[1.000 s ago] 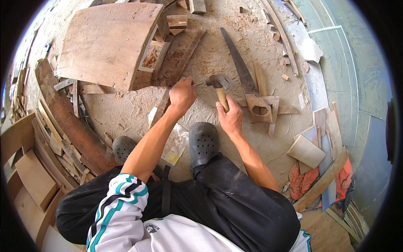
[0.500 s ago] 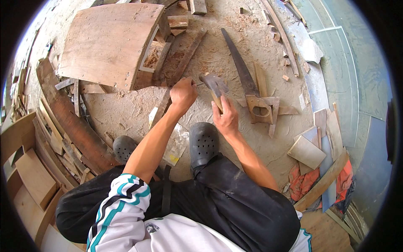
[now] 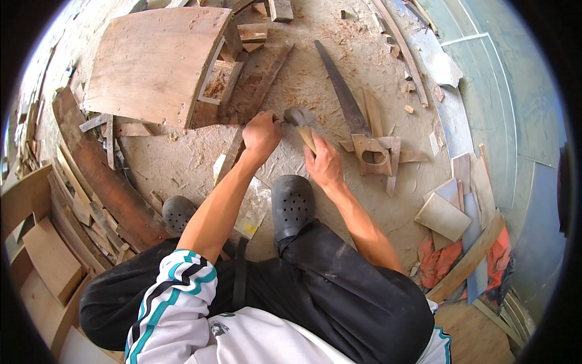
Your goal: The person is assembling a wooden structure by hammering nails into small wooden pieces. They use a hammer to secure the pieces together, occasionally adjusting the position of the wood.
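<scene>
My right hand [image 3: 325, 162] is wrapped round the wooden handle of a hammer [image 3: 298, 116]; its dark metal head is smeared by motion. Left of that head, my left hand [image 3: 262, 134] is closed with its fingertips pinched together. Whatever it pinches is too small to make out. Beneath the left hand a long narrow wooden strip [image 3: 268, 82] lies slanting on the floor. A handsaw [image 3: 345, 91] with a wooden handle rests to the right of my hands, over several short wood pieces [image 3: 414, 156].
A curved plywood-topped wooden piece [image 3: 154, 64] stands at the far left. Behind my left leg lie a curved brown board [image 3: 103, 158] and stacked wood. On the right are glass-like sheets [image 3: 485, 109], offcuts [image 3: 444, 216] and orange cloth [image 3: 435, 264]. My dark clogs [image 3: 293, 205] are below my hands.
The hammer's head has tipped toward my left hand and is nearer its fingertips. My left hand stays closed almost in the same place. The whole view has shifted slightly.
</scene>
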Demonstrator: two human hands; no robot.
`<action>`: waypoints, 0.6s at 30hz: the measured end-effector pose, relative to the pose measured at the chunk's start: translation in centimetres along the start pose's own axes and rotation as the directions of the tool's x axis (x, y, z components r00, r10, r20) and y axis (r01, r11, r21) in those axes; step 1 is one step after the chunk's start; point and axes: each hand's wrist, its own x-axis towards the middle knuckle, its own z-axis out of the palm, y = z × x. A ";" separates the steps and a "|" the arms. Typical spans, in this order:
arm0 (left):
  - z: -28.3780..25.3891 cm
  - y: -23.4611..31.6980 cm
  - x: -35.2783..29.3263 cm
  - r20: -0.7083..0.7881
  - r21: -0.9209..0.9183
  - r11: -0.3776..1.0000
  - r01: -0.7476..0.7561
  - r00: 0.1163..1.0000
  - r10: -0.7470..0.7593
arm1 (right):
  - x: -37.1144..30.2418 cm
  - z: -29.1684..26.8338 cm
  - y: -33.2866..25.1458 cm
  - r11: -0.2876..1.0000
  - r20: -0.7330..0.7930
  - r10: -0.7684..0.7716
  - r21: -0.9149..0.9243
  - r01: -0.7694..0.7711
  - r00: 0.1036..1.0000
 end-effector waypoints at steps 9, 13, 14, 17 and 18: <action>0.8 -0.4 -1.6 -0.048 -0.023 0.996 -0.092 0.995 0.090 | 0.6 -1.2 2.3 0.986 -0.090 0.150 0.083 -0.143 0.985; -2.0 0.4 -1.6 0.193 -0.518 0.847 0.119 0.981 -0.020 | 1.2 -1.6 1.8 0.975 -0.076 0.220 0.063 -0.215 0.973; -2.5 0.8 -1.8 0.246 -0.614 0.771 0.168 0.969 -0.015 | 1.3 -1.8 1.9 0.971 -0.070 0.238 0.044 -0.235 0.969; -5.6 3.6 -2.9 0.347 -0.802 0.535 0.267 0.936 0.052 | 1.3 -2.2 2.9 0.984 -0.140 0.174 -0.009 -0.177 0.975; -6.4 4.1 -3.0 0.342 -0.835 0.483 0.263 0.936 0.082 | 1.3 -2.2 2.9 0.986 -0.122 0.165 -0.003 -0.167 0.979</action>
